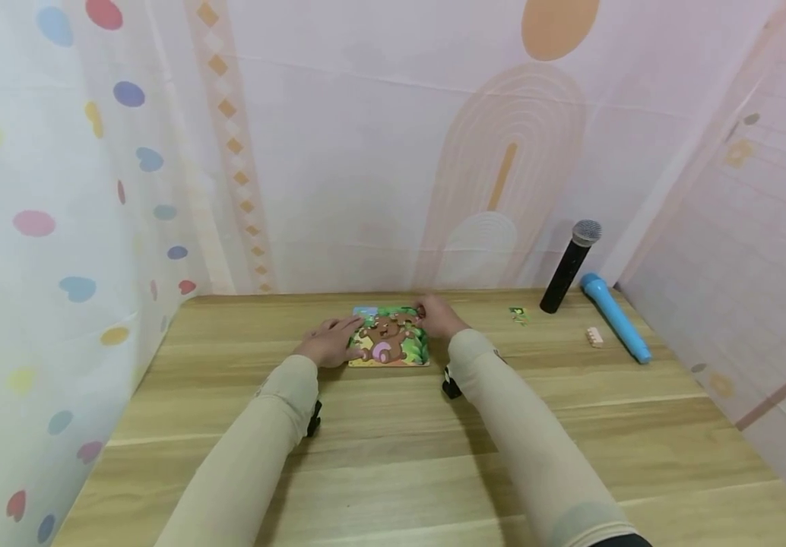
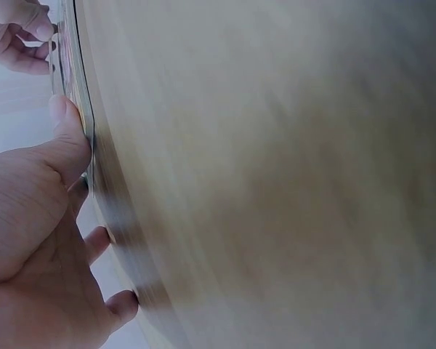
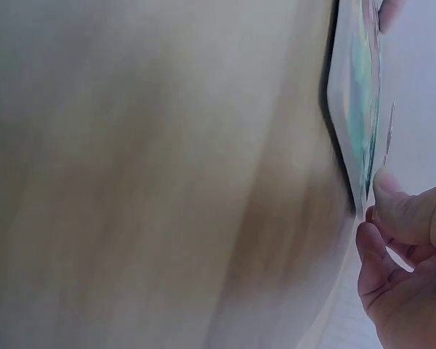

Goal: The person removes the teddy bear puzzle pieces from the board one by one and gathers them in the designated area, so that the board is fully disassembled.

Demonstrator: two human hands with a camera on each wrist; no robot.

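Note:
A picture puzzle board (image 1: 385,367) with a brown bear on it lies on the wooden table. My left hand (image 1: 330,342) rests at its left side, fingers spread and fairly straight. In the left wrist view, the thumb (image 2: 71,138) of that hand lies on the board's edge and other fingertips touch the table. Over the board's upper right corner, my right hand (image 1: 439,317) pinches a thin puzzle piece (image 3: 390,134) between thumb and finger. That piece stands tilted above the board, seen nearly edge-on; its picture is hidden.
Right of the board lies a small green and yellow puzzle piece (image 1: 518,314). Farther right are an upright black microphone (image 1: 564,273), a pale pink toy block (image 1: 594,337) and a blue toy microphone (image 1: 617,317). Patterned curtains (image 1: 338,152) hang along the table's back and sides.

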